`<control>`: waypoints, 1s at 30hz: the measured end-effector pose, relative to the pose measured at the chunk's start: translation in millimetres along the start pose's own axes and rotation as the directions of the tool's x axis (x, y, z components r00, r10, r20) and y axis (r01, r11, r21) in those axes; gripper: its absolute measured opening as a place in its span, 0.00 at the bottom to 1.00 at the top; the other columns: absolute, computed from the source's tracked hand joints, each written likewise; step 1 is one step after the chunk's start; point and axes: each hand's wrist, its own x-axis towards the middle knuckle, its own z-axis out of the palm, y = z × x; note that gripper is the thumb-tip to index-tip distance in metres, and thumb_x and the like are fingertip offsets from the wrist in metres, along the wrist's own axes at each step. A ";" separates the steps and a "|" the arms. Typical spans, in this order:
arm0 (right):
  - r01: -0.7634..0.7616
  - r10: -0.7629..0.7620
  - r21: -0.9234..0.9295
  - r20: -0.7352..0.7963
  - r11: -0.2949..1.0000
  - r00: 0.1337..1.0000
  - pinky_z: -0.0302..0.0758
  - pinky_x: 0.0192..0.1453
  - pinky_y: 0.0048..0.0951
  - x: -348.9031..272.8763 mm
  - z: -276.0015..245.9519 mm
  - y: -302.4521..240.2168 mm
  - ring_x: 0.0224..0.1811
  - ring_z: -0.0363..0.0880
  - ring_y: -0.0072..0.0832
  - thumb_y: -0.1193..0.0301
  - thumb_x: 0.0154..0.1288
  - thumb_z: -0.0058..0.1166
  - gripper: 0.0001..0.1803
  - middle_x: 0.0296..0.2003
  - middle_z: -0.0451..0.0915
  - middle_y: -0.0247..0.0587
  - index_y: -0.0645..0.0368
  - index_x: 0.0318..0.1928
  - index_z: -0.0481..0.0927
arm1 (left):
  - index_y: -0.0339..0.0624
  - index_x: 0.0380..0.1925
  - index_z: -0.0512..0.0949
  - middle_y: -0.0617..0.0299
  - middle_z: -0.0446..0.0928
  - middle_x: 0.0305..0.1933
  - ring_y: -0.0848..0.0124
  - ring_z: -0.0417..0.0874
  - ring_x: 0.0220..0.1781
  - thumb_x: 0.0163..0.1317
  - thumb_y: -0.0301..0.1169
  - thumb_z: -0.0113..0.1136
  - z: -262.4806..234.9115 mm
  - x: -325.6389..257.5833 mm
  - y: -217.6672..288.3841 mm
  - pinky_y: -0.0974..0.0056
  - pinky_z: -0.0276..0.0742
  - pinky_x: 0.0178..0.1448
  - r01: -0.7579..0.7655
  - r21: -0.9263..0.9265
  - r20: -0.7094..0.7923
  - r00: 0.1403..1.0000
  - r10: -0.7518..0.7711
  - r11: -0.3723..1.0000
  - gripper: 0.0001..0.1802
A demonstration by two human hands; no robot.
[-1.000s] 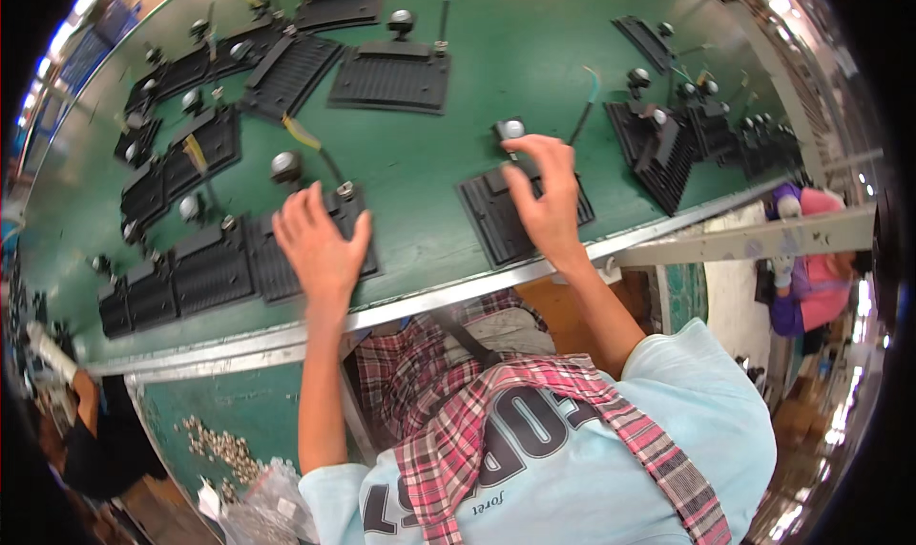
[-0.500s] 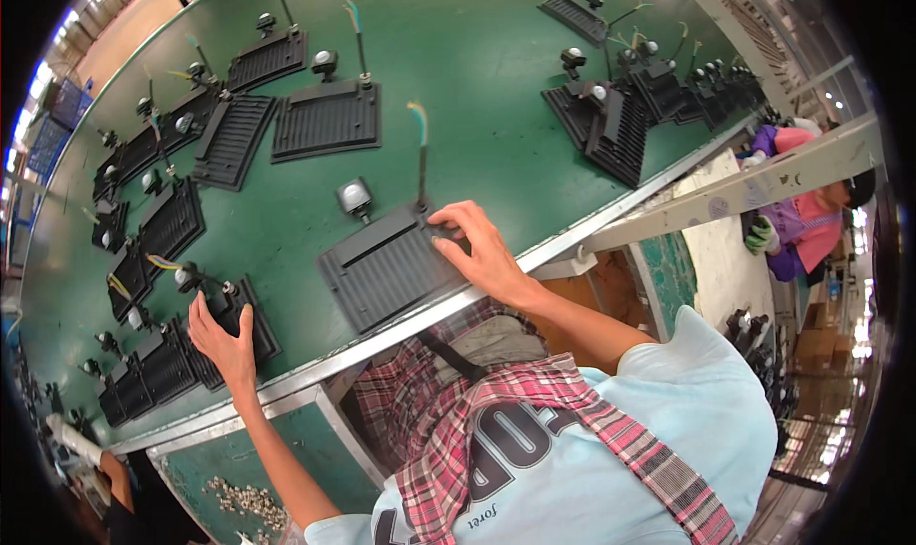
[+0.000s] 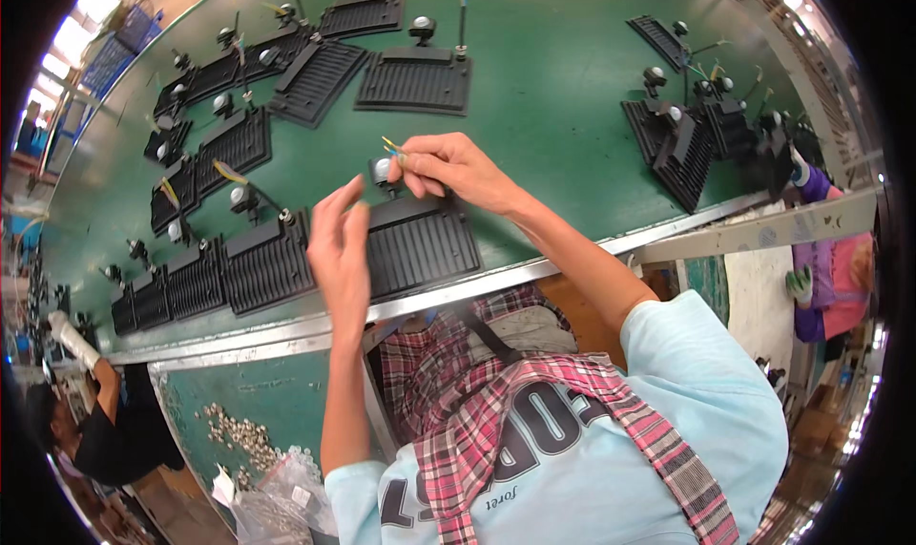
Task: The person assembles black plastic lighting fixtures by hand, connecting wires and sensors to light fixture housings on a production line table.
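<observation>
In front of me a black finned floodlight housing [image 3: 420,247] lies on the green table, close to its metal front edge. My right hand [image 3: 456,170] pinches the end of its cable above the housing, and coloured wire tips [image 3: 389,146] stick out past the fingers. Behind those fingers a small sensor head [image 3: 384,171] with a pale dome shows in part. My left hand [image 3: 342,244] hovers at the housing's left side, fingers stretched out and slightly blurred, with nothing in it. Just left of it sits another finned housing [image 3: 267,268], partly covered by the hand.
More floodlight housings [image 3: 415,79] stand along the table's left and back, others [image 3: 668,144] at the right. A metal rim [image 3: 534,263] edges the table. Small metal parts [image 3: 239,435] and plastic bags [image 3: 286,492] lie on a lower green surface. Co-workers [image 3: 825,268] are at both sides.
My right hand has moved from the housing's corner to the cable end and gripped it, bending it leftward. The left hand has left the neighbouring housing, which now sits in line. The view has shifted.
</observation>
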 end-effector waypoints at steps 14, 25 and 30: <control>-0.005 -0.045 -0.534 -0.081 0.845 0.996 0.65 0.26 0.22 -5.0 44.5 17.7 0.22 0.69 0.15 0.72 0.71 0.53 0.09 0.21 0.74 0.32 0.63 0.44 0.83 | 0.34 0.39 0.85 0.64 0.83 0.36 0.78 0.79 0.41 0.61 0.26 0.65 27.3 -0.2 -41.1 0.71 0.73 0.47 0.101 -0.618 -0.232 0.924 -0.303 0.780 0.09; 0.036 -0.051 -0.578 -0.011 0.815 0.999 0.53 0.27 0.20 2.8 57.5 23.9 0.24 0.58 0.12 0.70 0.72 0.52 0.10 0.24 0.70 0.24 0.65 0.35 0.80 | 0.35 0.37 0.84 0.60 0.82 0.36 0.75 0.81 0.36 0.61 0.26 0.63 -169.5 -141.2 -18.2 0.69 0.75 0.42 0.357 0.406 -0.446 0.881 -0.159 0.841 0.07; 0.018 -0.029 -0.537 -0.012 0.843 1.000 0.51 0.27 0.20 5.0 55.3 27.2 0.24 0.56 0.11 0.70 0.72 0.52 0.11 0.24 0.69 0.22 0.65 0.36 0.80 | 0.38 0.33 0.83 0.57 0.79 0.37 0.62 0.79 0.43 0.58 0.29 0.66 -230.1 -227.2 5.9 0.61 0.75 0.47 0.436 0.794 -0.398 0.900 -0.179 0.424 0.06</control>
